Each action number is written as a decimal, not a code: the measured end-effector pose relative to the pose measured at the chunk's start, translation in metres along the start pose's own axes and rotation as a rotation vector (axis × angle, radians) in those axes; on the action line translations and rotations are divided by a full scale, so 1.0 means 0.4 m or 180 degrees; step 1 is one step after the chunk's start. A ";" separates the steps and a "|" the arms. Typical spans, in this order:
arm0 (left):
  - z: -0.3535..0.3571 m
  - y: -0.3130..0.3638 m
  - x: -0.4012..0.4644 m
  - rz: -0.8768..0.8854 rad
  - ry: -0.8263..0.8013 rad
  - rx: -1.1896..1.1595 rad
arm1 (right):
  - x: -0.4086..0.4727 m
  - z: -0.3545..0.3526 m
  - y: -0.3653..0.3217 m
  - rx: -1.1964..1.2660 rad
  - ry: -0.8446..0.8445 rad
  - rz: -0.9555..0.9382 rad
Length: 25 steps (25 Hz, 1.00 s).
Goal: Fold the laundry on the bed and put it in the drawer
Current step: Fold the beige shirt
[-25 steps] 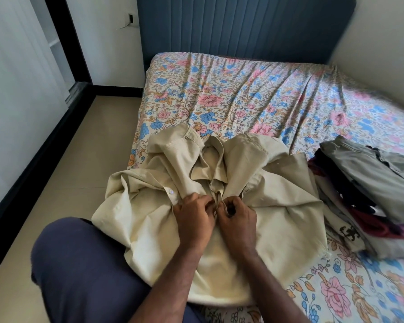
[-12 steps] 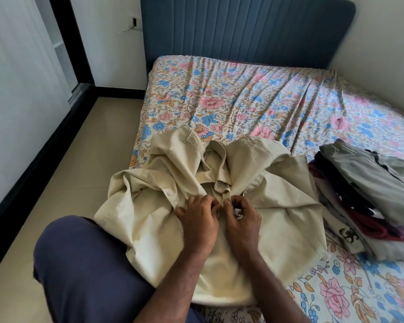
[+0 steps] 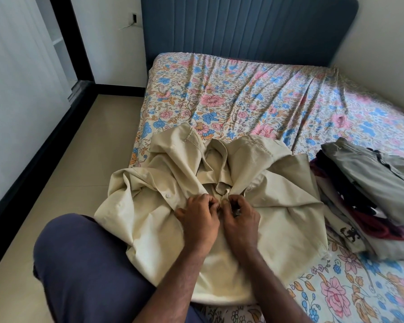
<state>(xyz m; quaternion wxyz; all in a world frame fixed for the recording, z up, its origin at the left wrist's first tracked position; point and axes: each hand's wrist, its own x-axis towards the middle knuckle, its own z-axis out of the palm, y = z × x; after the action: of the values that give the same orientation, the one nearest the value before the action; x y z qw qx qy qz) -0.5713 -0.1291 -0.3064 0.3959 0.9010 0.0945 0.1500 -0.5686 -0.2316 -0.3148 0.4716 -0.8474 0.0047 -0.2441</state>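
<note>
Head view: left hand (image 3: 197, 216) and right hand (image 3: 239, 220) pinch the beige shirt (image 3: 278, 206) spread beneath them.

Count, bedside: one bed (image 3: 254, 94), with one blue padded headboard (image 3: 243, 31). One beige shirt (image 3: 154, 220) spread out on it; two white buttons visible on the shirt's left front edge. One stack of folded clothes (image 3: 371, 192) to the right; number of garments in it cannot be told. Two hands: left hand (image 3: 197, 220), right hand (image 3: 239, 221). One knee in dark blue trousers (image 3: 86, 264).
</note>
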 end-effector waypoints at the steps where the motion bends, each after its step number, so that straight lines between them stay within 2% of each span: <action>1: -0.001 0.000 0.002 -0.0043 -0.0019 -0.0014 | 0.001 -0.002 0.002 0.0127 0.0021 0.0046; 3: 0.000 -0.008 0.011 -0.0307 -0.0207 -0.0398 | 0.006 -0.010 0.002 0.0420 -0.0085 0.0114; 7: -0.030 -0.004 0.026 -0.0851 -0.0483 -0.1911 | 0.011 -0.024 -0.012 0.0955 -0.0373 0.0202; 12: -0.060 -0.005 0.038 -0.1440 -0.0854 -0.2759 | 0.007 -0.033 -0.017 0.1371 -0.0457 0.0346; 19: -0.060 -0.006 0.034 -0.1426 -0.0793 -0.2502 | 0.011 -0.034 -0.012 0.1373 -0.0551 0.0348; 25: -0.049 0.005 0.014 -0.0950 -0.0344 -0.1845 | 0.009 -0.009 0.015 0.0658 -0.0336 0.0167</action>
<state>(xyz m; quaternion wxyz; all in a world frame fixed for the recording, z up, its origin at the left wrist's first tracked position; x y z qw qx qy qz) -0.5727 -0.1154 -0.2913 0.6579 0.7337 0.1577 0.0629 -0.5658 -0.2387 -0.3166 0.5622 -0.8055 -0.0232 -0.1859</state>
